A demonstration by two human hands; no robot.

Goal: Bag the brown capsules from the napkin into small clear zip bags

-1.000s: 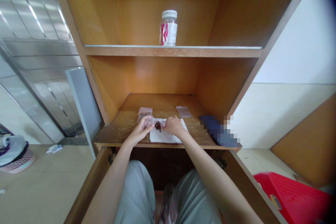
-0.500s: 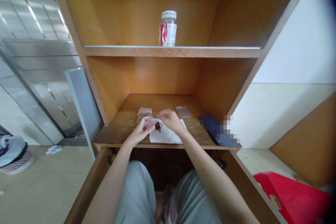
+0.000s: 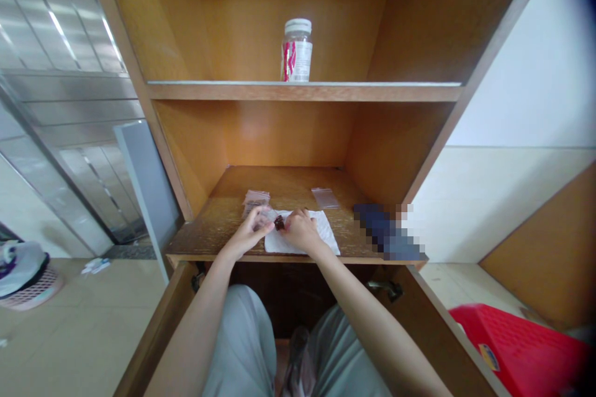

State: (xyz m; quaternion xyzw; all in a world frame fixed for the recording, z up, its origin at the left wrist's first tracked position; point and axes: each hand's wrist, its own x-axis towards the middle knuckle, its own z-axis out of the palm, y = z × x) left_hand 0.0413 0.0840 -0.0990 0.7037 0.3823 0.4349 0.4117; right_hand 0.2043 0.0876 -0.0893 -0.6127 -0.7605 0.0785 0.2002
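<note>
My left hand holds a small clear plastic bag between thumb and fingers, over the left edge of a white paper tissue. Small dark brown pieces, of a kind I cannot make out, lie at the tissue's left part beside my left thumb. My right hand is low over the tissue, its fingers curled together against these pieces; whether a piece is between the fingertips is hidden. Behind my left hand lies a stack of small zip bags. A single clear zip bag lies flat farther right.
A clear jar with a white lid stands on the upper shelf. A dark blue, partly blurred-out item lies at the worktop's right. Open cabinet doors flank my knees. A red plastic crate is at lower right.
My right hand has come down and closer to me, from above the tissue onto the brown pieces, its fingers now closed there. My left hand stays with the bag.
</note>
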